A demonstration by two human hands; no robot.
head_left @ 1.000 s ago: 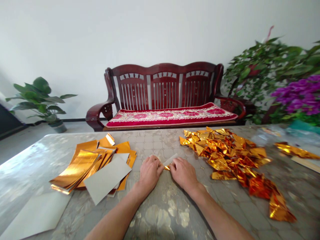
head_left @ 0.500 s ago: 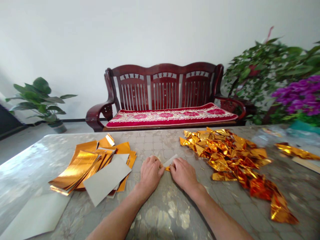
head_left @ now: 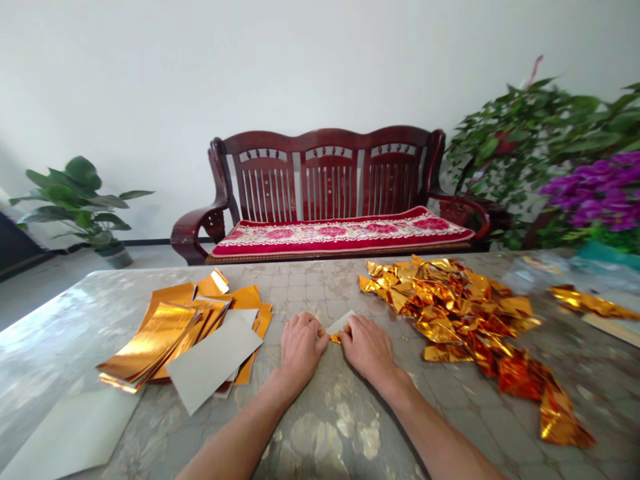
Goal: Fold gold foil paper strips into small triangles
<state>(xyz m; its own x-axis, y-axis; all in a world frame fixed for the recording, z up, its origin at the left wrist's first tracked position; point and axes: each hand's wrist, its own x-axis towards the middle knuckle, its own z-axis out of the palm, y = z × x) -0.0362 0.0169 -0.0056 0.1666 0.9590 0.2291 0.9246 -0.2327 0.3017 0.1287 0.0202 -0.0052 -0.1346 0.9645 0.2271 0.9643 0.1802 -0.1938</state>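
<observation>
Left grip (head_left: 300,350) and right grip (head_left: 365,348) clamped on foil strip (head_left: 341,324); keep pressure even, creases sharp.

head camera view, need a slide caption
Left hand and right hand pinch a small gold foil piece between stacked foil sheets and a crumpled foil heap

The stacked gold foil sheets (head_left: 150,343) are glossy and mirror-smooth, while the crumpled foil pile (head_left: 450,310) glints from many sharp creases. The pale paper strip (head_left: 341,324) and the pale card sheet (head_left: 213,360) look matt and smooth. The marbled tabletop (head_left: 320,433) has a polished sheen. The wooden bench (head_left: 327,157) is glossy dark red varnish, and its seat cushion (head_left: 340,235) is soft cloth.
</observation>
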